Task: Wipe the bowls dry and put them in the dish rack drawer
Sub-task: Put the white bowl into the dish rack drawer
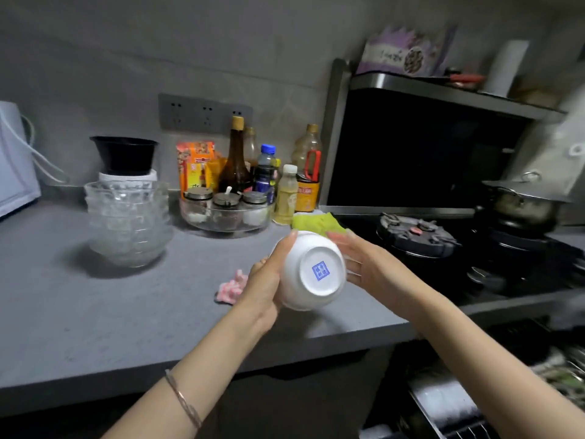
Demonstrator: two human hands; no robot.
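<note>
Mid-frame, the left grip [264, 280] is curling around a white bowl [311, 270], base toward camera; the right grip [364, 264] is pressing straight fingers against its side, green cloth [311, 222] behind.

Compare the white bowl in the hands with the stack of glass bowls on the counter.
The white bowl is opaque, with a blue mark on its base; the glass bowls are clear. The white bowl is single, tilted, base toward the camera, held between the left hand and right hand; the glass bowls sit stacked upright on the counter. Both are round bowls.
</note>
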